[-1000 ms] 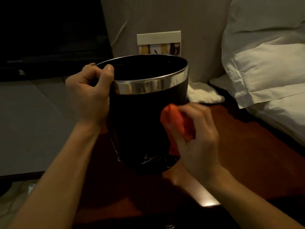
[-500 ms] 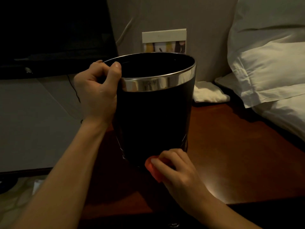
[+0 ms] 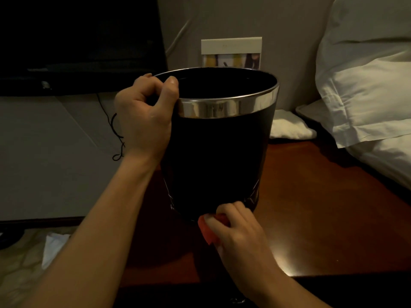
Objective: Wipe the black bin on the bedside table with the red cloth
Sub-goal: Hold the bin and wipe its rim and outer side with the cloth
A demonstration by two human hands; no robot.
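Note:
The black bin (image 3: 215,156) with a shiny silver rim band stands on the dark wooden bedside table (image 3: 311,207), tipped slightly toward me. My left hand (image 3: 144,116) grips its near-left rim, thumb over the edge. My right hand (image 3: 238,232) holds the bunched red cloth (image 3: 205,230) and presses it against the bin's lower front edge. Most of the cloth is hidden under my fingers.
A white folded cloth (image 3: 289,127) lies behind the bin on the table. White pillows (image 3: 367,90) crowd the right side. A card (image 3: 231,52) leans on the wall behind. A black cord (image 3: 115,134) hangs at the left; white tissue (image 3: 53,245) lies on the floor.
My right hand slid the red cloth down the bin's front from mid-height to the bottom edge. My left hand kept its grip on the rim.

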